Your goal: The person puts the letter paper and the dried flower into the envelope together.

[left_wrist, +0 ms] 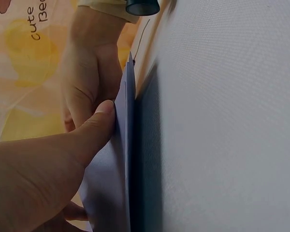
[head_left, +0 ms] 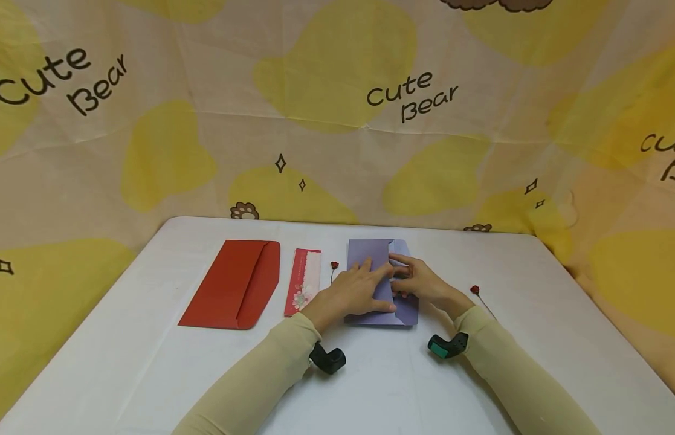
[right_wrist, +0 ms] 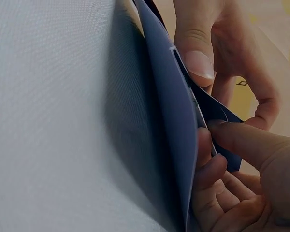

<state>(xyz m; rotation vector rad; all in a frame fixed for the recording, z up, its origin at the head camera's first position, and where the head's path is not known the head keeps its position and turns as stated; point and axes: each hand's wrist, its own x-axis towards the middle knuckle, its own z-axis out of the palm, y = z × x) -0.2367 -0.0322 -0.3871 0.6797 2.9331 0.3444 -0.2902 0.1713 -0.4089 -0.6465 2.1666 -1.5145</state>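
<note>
A purple envelope (head_left: pixel 372 248) lies on the table with its flap side to the right. My left hand (head_left: pixel 356 290) rests on it, fingers spread over the body and thumb near the opening. At the envelope's mouth, my right hand (head_left: pixel 424 283) pinches a thin card (right_wrist: pixel 200 115) between thumb and curled fingers. Only a narrow edge of this card shows in the right wrist view; the rest is hidden inside the envelope and behind the fingers. In the left wrist view, the left thumb (left_wrist: pixel 99 121) presses the envelope's near side.
Left of the hands lie a red envelope (head_left: pixel 223 284) with its flap unfolded and a pink-red card (head_left: pixel 299 275) with a floral print. One small red rose (head_left: pixel 334 265) lies beside that card, another rose (head_left: pixel 475 290) by the right forearm. A patterned cloth hangs behind the white table (head_left: pixel 381 386).
</note>
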